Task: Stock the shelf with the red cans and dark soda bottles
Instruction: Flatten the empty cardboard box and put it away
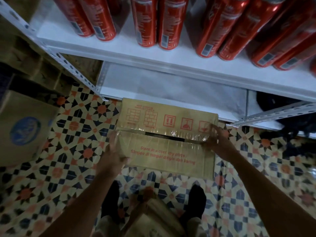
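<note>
We see red cans (148,23) of glossy metal catching highlights, standing on a smooth, matt white shelf (171,57) with a perforated white metal upright (71,67). Below, our cardboard box (167,139) is matt brown paperboard printed in red, its seam covered by shiny, crinkled clear tape (171,133). A second matt cardboard carton (25,127) sits left. The floor (71,159) is patterned tile with a dull, smooth finish.

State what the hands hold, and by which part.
Both hands are on the taped cardboard box on the floor: left hand at its left end, right hand at its right end by the tape seam.
</note>
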